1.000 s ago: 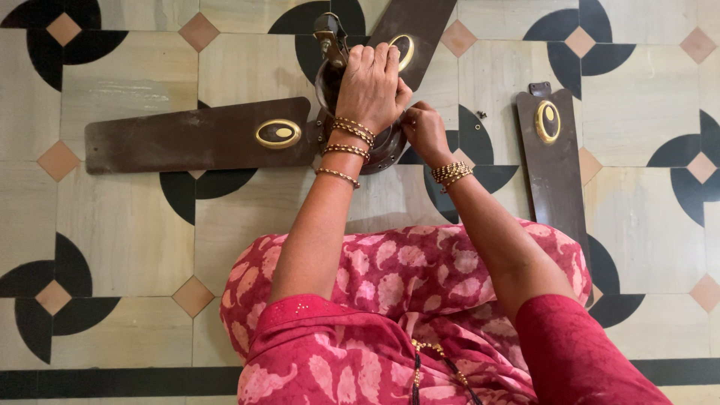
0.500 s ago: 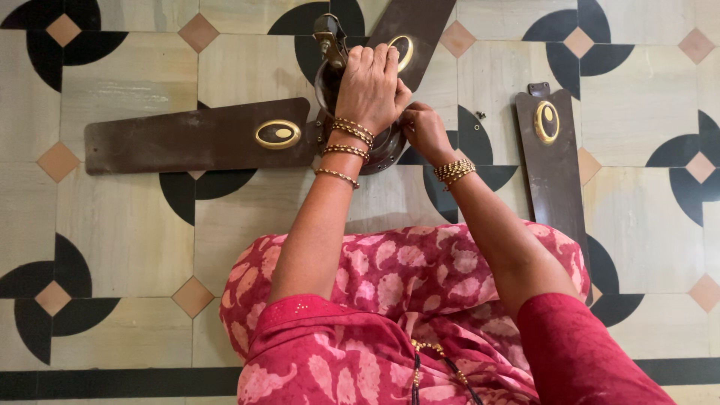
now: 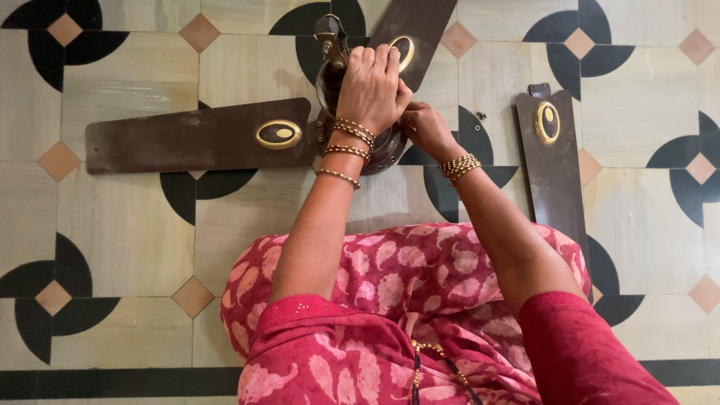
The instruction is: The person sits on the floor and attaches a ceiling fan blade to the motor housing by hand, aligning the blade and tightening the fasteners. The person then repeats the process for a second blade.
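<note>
Fan motor housing [image 3: 382, 150] — round, dark glossy metal, lying on patterned tile floor [image 3: 127, 82] | left hand [image 3: 370, 88] curling closed over its top | right hand [image 3: 424, 126] pinching at its right rim — grip hidden | flat brown blade [image 3: 187, 139] attached left | loose blade [image 3: 553, 161] lying apart, right.
</note>
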